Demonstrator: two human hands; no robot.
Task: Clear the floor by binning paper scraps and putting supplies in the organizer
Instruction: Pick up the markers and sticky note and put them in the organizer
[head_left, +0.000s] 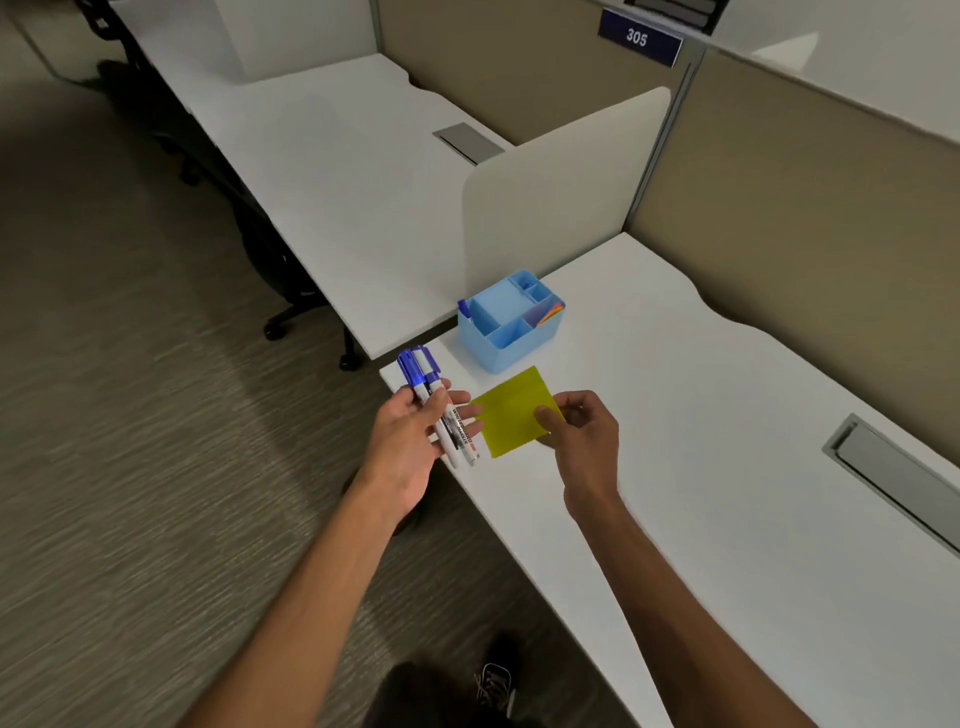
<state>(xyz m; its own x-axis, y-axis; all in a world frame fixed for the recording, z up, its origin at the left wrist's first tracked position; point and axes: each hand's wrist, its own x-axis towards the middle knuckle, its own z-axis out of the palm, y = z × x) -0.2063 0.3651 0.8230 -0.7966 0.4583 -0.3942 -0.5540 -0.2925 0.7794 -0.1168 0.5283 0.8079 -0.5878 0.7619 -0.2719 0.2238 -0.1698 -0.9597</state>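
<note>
My left hand (415, 431) grips two whiteboard markers (441, 410) with blue caps pointing up, just off the desk's left corner. My right hand (582, 431) pinches a yellow sticky-note pad (511, 410) by its right edge, held over the white desk (701, 415). A light blue desk organizer (511, 325) stands on the desk beyond both hands, near the corner. One blue-capped marker (464, 307) stands in its left compartment, and coloured slips (548, 314) show in a right compartment.
A cream divider panel (561, 176) rises behind the organizer, with a second white desk (337, 171) beyond it. Grey cable hatches (893, 478) sit in the desktops. A black office chair base (291, 306) stands on the carpet at left. My shoe (496, 686) shows below.
</note>
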